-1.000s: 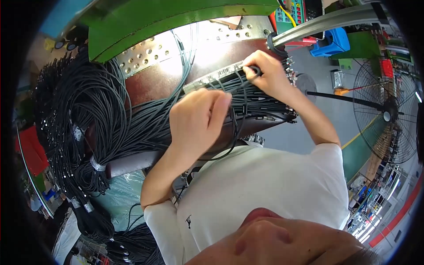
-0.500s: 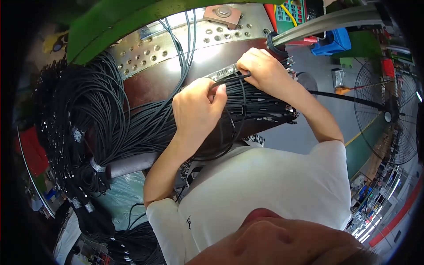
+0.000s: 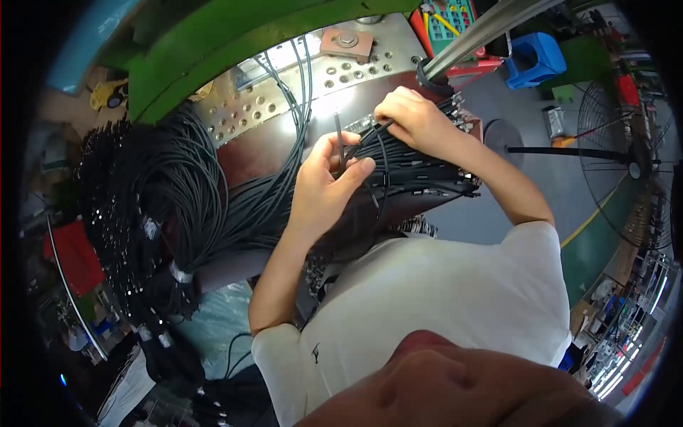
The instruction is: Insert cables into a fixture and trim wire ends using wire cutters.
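Perforated metal plate [image 3: 391, 60] gleams beyond the left hand [image 3: 319, 179], green machine frame [image 3: 235, 32] farther out, bulky cable hank [image 3: 178, 167] off to that hand's left, cable bundle [image 3: 423, 174] just under the right hand [image 3: 420, 124]. And look: left thumb and fingers clasp slim, matte black cable [image 3: 338, 127], tip pointing away from the body; the right hand pinches black cable too, slanting leftward.

Slants as a slim black cable [image 3: 375, 134] up from left hand [image 3: 321, 178] to right hand [image 3: 416, 121], pinched there, with a straight dark length [image 3: 339, 127] upright against the left hand.
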Tool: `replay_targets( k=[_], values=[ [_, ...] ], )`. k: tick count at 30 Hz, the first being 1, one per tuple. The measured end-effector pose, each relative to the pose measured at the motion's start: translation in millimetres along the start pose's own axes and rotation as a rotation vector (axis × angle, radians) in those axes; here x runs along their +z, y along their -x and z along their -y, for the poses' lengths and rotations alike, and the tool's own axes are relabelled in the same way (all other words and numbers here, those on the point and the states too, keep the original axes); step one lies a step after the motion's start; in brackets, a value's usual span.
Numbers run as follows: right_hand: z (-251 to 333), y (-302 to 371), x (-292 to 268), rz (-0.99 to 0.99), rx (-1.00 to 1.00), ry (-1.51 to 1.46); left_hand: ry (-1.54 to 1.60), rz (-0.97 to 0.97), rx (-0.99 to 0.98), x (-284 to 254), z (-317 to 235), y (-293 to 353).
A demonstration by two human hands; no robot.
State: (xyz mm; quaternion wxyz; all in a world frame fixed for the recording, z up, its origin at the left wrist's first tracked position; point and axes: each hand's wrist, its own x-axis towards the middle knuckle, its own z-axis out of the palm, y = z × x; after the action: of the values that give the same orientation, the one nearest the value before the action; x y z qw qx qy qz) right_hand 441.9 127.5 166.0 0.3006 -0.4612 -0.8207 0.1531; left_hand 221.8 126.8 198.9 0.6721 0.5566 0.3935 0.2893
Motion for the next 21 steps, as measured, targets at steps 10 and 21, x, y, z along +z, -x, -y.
replay_targets(
  k=[10,21],
  values=[
    [-87.9,40.8,-86.3,-0.839,0.419,-0.112,0.195,-0.719,0.669,-67.2,-34.5,31.7],
    [-196.8,10.9,-60.8,-0.080,0.462,0.571,0.492,-0.309,-0.042,-32.5,-26.1,65.1]
  ],
)
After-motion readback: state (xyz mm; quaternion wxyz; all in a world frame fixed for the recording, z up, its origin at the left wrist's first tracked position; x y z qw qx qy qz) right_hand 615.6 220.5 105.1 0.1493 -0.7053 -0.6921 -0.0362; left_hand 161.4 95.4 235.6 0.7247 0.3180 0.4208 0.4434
